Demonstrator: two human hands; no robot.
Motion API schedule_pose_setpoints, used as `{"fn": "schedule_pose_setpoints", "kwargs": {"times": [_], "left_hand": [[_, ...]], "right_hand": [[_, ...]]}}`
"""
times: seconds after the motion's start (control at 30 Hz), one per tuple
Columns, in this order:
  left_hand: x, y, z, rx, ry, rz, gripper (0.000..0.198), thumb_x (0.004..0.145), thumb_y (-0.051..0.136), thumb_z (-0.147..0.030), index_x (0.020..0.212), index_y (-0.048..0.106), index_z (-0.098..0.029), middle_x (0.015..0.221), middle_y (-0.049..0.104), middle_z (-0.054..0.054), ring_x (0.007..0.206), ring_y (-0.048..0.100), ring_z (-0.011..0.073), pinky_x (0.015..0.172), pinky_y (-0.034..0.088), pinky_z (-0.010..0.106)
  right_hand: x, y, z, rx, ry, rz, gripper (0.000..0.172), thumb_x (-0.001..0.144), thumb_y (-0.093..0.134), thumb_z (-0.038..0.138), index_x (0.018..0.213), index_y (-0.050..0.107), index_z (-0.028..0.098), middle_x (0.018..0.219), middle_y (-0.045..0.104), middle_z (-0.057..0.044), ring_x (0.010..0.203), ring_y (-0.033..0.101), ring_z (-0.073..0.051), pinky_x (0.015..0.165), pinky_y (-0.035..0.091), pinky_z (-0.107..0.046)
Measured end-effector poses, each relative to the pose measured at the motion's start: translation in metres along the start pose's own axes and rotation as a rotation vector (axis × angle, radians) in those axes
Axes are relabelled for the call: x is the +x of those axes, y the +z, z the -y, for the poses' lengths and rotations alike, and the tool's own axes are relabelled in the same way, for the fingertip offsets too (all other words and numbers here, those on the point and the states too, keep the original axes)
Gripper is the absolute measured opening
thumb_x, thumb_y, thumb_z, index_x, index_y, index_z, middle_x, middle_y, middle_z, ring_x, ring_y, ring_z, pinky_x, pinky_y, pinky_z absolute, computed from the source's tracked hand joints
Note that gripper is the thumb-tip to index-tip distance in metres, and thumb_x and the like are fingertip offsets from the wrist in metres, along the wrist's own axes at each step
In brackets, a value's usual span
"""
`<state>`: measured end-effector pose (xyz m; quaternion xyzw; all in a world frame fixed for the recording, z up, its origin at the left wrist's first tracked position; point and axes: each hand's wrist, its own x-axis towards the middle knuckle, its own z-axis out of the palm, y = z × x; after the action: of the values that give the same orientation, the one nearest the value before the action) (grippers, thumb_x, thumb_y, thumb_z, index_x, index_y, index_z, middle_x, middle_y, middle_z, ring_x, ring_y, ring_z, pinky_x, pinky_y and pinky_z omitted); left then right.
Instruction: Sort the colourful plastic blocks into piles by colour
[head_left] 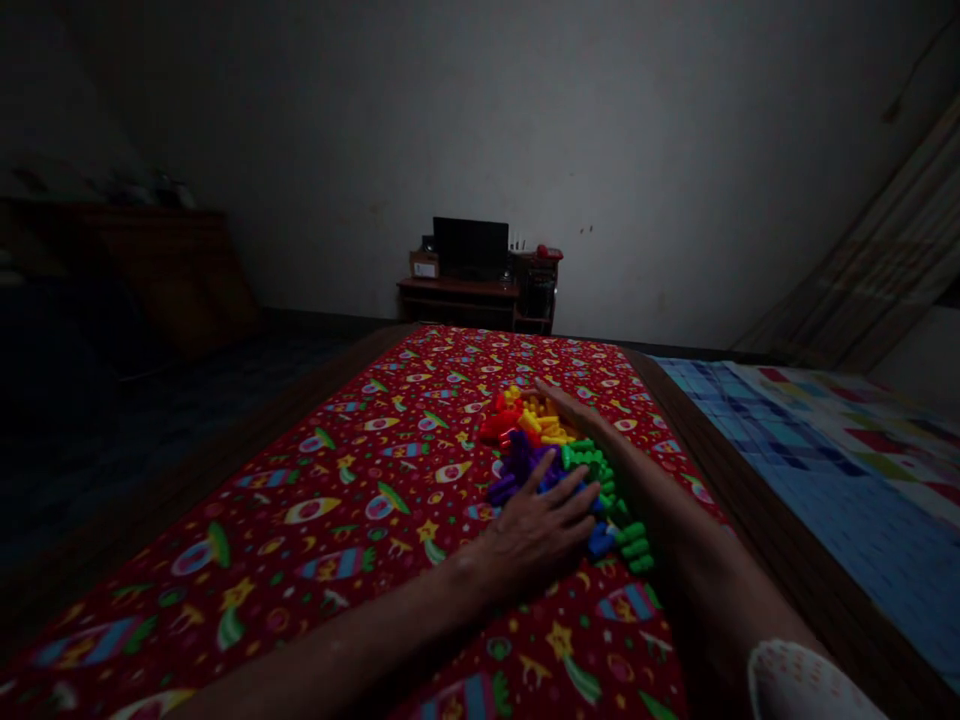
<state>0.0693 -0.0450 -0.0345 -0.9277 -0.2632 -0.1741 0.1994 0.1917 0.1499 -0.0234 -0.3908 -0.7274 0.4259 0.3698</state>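
Observation:
A heap of small plastic toy pieces lies on a red printed cloth (300, 560), grouped by colour. My left hand (536, 525) rests palm down against the near side, its fingers spread over the purple pieces (506, 485) and blue pieces (600, 540). Stretched along the far right side is my right hand (564, 402), its fingers extended beside the yellow pieces (553, 432). My right forearm passes close to the green pieces (636, 547). Red pieces (499, 425) sit at the heap's left. Part of the heap is hidden under my left hand.
Beyond the cloth stands a low desk (457, 288) with a dark monitor (471, 247) and a red telephone (550, 252). On the left is a wooden cabinet (165, 270). To the right lies a blue checked cloth (750, 430) beside a curtain (877, 240).

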Motion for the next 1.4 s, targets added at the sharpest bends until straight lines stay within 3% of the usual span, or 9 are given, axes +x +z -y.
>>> {"fn": "schedule_pose_setpoints", "kwargs": {"times": [0.2,0.33,0.43,0.57,0.67,0.8,0.97,1.23,1.4], "left_hand": [[-0.059,-0.021,0.035,0.007,-0.166,0.045,0.035,0.091,0.055,-0.039,0.123,0.057,-0.028,0.149,0.044,0.007,0.141,0.031,0.0294,0.117,0.006,0.062],[-0.102,-0.037,0.054,-0.039,-0.345,0.114,0.041,0.086,0.060,-0.035,0.126,0.057,-0.025,0.149,0.042,0.011,0.140,0.031,0.0321,0.116,0.011,0.063],[-0.133,-0.038,0.070,-0.082,-0.508,0.081,0.040,0.088,0.056,-0.037,0.126,0.056,-0.024,0.147,0.044,0.011,0.138,0.034,0.0328,0.112,0.022,0.062],[-0.149,-0.039,0.078,-0.157,-0.673,-0.032,0.049,0.087,0.058,-0.044,0.130,0.052,-0.021,0.149,0.039,0.015,0.136,0.037,0.0331,0.108,0.035,0.055],[-0.129,-0.044,0.060,-0.164,-0.562,-0.040,0.057,0.088,0.057,-0.046,0.138,0.044,-0.022,0.152,0.034,0.015,0.140,0.031,0.0327,0.112,0.026,0.058],[-0.078,-0.037,0.022,-0.151,-0.233,0.064,0.055,0.090,0.053,-0.051,0.140,0.043,-0.031,0.156,0.031,0.007,0.145,0.020,0.0318,0.115,0.011,0.062],[-0.053,-0.017,0.020,-0.035,-0.258,0.085,0.042,0.091,0.053,-0.039,0.131,0.051,-0.026,0.152,0.040,0.007,0.143,0.025,0.0299,0.116,0.006,0.062],[-0.121,-0.046,0.078,0.057,-0.486,0.122,0.043,0.086,0.056,-0.026,0.128,0.054,-0.023,0.147,0.046,0.010,0.140,0.032,0.0312,0.115,0.017,0.061],[-0.161,-0.059,0.109,0.046,-0.623,0.084,0.042,0.089,0.053,-0.030,0.131,0.053,-0.026,0.146,0.046,0.008,0.139,0.034,0.0298,0.114,0.027,0.055]], "right_hand": [[0.013,0.064,0.042,0.053,0.000,0.336,0.070,0.086,0.036,0.073,0.109,0.074,0.019,0.111,0.072,-0.007,0.098,0.065,-0.025,0.098,0.045,-0.044],[0.011,0.097,0.079,0.061,-0.081,0.403,0.069,0.086,0.038,0.073,0.108,0.074,0.019,0.116,0.070,-0.008,0.113,0.060,-0.026,0.105,0.039,-0.043],[-0.009,0.080,0.096,0.080,-0.121,0.279,0.070,0.088,0.034,0.072,0.110,0.072,0.018,0.121,0.068,-0.009,0.120,0.057,-0.026,0.108,0.037,-0.043],[-0.080,0.016,0.072,-0.115,-0.066,-0.107,0.067,0.087,0.037,0.071,0.111,0.072,0.019,0.123,0.067,-0.009,0.126,0.052,-0.030,0.112,0.030,-0.048],[-0.146,-0.012,0.029,-0.233,0.048,-0.299,0.067,0.084,0.040,0.072,0.123,0.065,0.023,0.132,0.061,-0.007,0.129,0.048,-0.031,0.113,0.028,-0.050],[-0.187,0.012,-0.011,-0.309,0.044,-0.327,0.073,0.083,0.038,0.074,0.132,0.057,0.024,0.143,0.050,-0.008,0.139,0.036,-0.029,0.117,0.023,-0.049],[-0.148,0.076,-0.002,-0.287,-0.044,-0.414,0.067,0.091,0.027,0.066,0.136,0.052,0.022,0.143,0.048,-0.010,0.140,0.032,-0.029,0.116,0.020,-0.053],[-0.087,0.173,0.051,-0.195,-0.032,-0.192,0.073,0.093,0.020,0.064,0.143,0.042,0.016,0.151,0.037,-0.013,0.145,0.019,-0.029,0.118,0.016,-0.048],[-0.064,0.162,0.066,-0.090,-0.159,-0.174,0.070,0.092,0.015,0.068,0.133,0.053,0.025,0.134,0.056,-0.007,0.131,0.044,-0.024,0.111,0.031,-0.041]]}}
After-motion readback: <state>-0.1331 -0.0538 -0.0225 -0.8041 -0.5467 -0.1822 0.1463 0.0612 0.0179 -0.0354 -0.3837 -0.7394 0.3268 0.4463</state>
